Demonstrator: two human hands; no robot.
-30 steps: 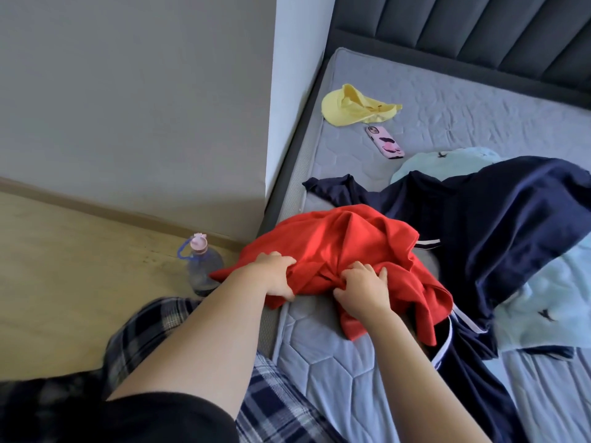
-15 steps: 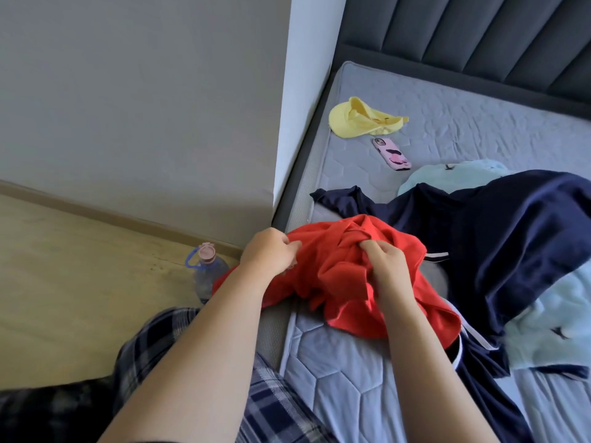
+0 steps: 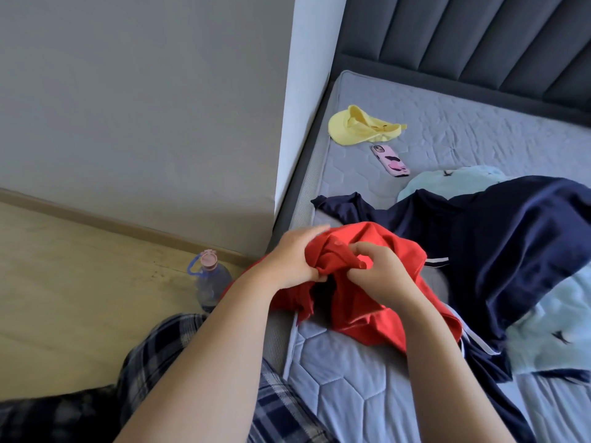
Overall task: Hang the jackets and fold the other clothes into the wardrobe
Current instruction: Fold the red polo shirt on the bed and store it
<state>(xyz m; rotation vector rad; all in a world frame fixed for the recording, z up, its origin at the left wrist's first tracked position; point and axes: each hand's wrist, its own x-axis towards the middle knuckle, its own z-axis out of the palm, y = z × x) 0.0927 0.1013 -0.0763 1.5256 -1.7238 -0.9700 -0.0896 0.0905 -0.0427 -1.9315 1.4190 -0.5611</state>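
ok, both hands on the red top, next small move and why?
Probably lift and shake it open. The left hand and right hand both grip the red garment where it is bunched and crumpled on the mattress, so it is not yet flat enough to fold.

The navy garment (image 3: 499,251) runs off the right edge and covers most of the pale blue clothing (image 3: 550,330).

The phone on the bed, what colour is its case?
The phone has a pink case with dark blotches, seen in the head view.
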